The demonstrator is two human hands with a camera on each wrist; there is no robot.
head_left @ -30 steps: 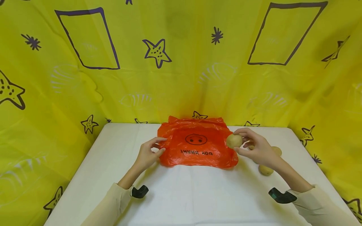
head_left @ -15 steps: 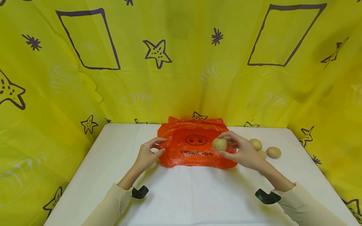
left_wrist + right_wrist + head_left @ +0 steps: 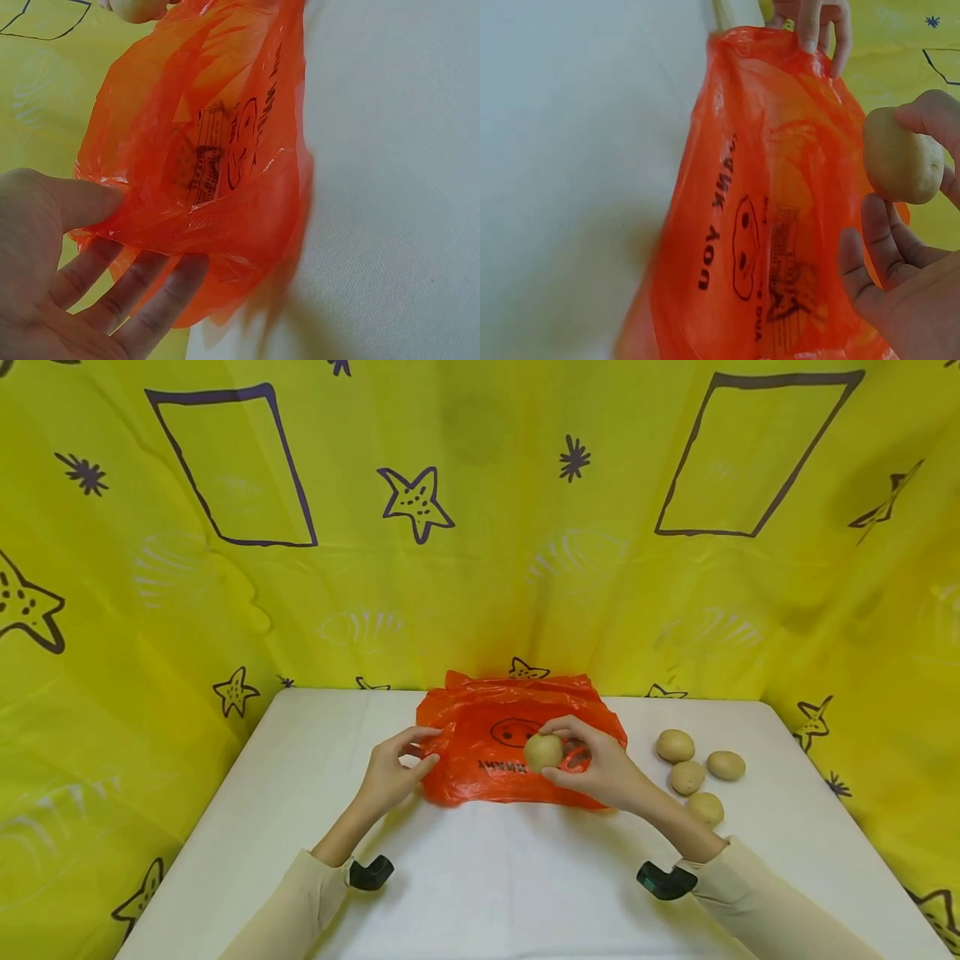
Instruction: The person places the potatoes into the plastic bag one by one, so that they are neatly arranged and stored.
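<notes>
The right hand [image 3: 600,770] had moved leftward, carrying a potato [image 3: 543,752] over the bag [image 3: 474,739], thumb and fingertips pinching it. The left hand [image 3: 395,767] pinched the bag's edge, fingers half-curled. Bagging seemed underway; lowering, then release, was likely needed.

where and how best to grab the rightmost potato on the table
Probably pinch the rightmost potato across its near and far sides, coming from above and right: it looks longer side to side, and three others lie to its left.
</notes>
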